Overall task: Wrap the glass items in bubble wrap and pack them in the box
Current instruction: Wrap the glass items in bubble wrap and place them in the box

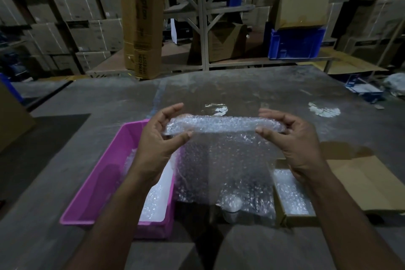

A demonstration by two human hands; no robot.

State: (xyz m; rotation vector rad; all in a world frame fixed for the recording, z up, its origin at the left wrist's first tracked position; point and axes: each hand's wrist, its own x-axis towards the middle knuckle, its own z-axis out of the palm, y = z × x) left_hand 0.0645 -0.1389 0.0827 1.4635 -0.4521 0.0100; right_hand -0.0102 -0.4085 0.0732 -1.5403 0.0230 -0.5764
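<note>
roll: bubble wrap roll [223,125] spans sideways between both hands
grip: left hand [160,138] and right hand [291,138] each pinch an end
box: cardboard box [285,217] sits below the right hand, so that one's nearer

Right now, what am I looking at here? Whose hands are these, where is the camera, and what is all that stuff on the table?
There is no machine: a person works with bare hands, and one camera worn on their head looks forward and down. The left hand and the right hand each hold one end of a roll of bubble wrap, lifted above the grey table; a loose sheet of it hangs below. What is inside the roll cannot be seen. To the left stands a pink plastic tub with more bubble wrap in it. To the right is an open cardboard box, also with bubble wrap inside. Behind are warehouse shelves with cartons and a blue crate.
</note>
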